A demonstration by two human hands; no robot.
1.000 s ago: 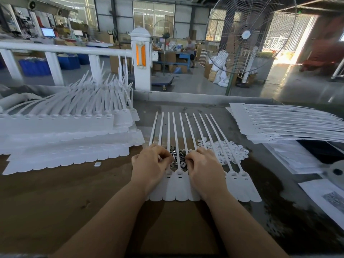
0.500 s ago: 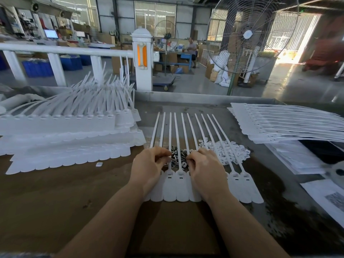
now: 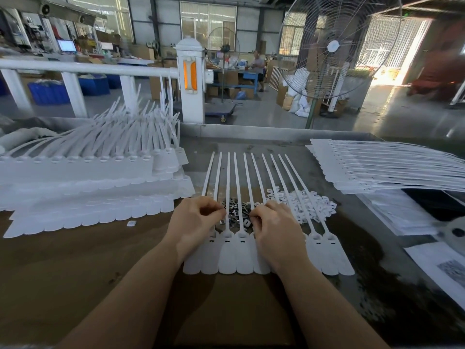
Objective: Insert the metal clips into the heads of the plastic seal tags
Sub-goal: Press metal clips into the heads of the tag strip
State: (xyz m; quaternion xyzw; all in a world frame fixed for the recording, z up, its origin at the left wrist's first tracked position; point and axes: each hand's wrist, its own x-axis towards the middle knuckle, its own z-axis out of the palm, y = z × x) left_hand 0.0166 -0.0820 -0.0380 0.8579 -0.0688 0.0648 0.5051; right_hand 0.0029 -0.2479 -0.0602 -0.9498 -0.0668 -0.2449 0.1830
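A joined strip of white plastic seal tags (image 3: 235, 258) lies flat on the table before me, tails pointing away. A small heap of metal clips (image 3: 236, 212) sits under the tails, just beyond the tag heads. My left hand (image 3: 196, 222) rests over the strip's left end with fingers curled, fingertips pinched at the edge of the clip heap. My right hand (image 3: 274, 227) covers the middle tags, fingers curled down at the heap too. Whether either hand holds a clip is hidden by the fingers.
A heap of small white plastic pieces (image 3: 309, 205) lies right of the clips. Stacks of tag strips (image 3: 88, 177) fill the left side, and another stack (image 3: 377, 167) lies at the right. Papers (image 3: 402, 212) sit at the right edge. One loose white piece (image 3: 131, 223) lies left.
Both hands stay at the clip heap with only slight finger movement. The camera has shifted a little, and the strip has not moved.
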